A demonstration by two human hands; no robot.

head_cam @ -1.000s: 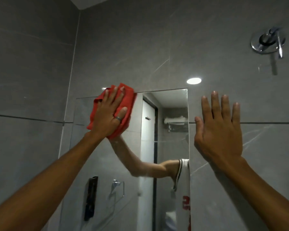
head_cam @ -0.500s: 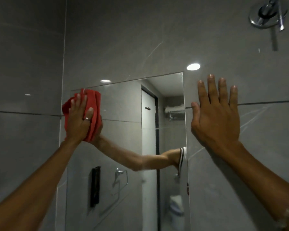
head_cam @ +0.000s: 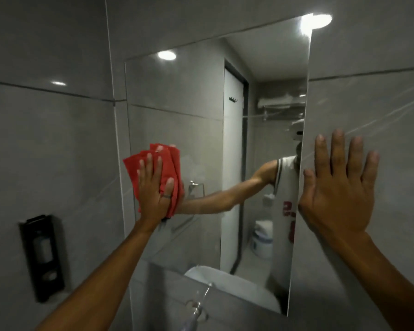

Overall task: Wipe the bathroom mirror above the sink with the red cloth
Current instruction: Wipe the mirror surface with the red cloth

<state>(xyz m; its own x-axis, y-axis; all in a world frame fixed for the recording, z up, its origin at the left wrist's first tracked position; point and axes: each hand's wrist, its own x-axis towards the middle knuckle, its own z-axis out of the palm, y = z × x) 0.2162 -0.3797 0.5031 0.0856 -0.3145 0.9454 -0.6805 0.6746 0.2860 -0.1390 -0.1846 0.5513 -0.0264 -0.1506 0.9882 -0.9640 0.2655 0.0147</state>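
— Two hands up: what carries them?
— The grey tiled wall [head_cam: 368,103], with the mirror [head_cam: 189,103] set in it.
— The right hand [head_cam: 339,187]?
— Spread flat and released on the tile, just beside the mirror's right edge, grasping nothing.
— And the left hand [head_cam: 154,187]?
— Fingers extended, palm pressing the red cloth [head_cam: 170,161] against the glass near the mirror's left edge, about mid-height.
— Anything else?
— A black dispenser [head_cam: 43,256] on the wall left of the mirror; a ring [head_cam: 166,195] on the left hand.
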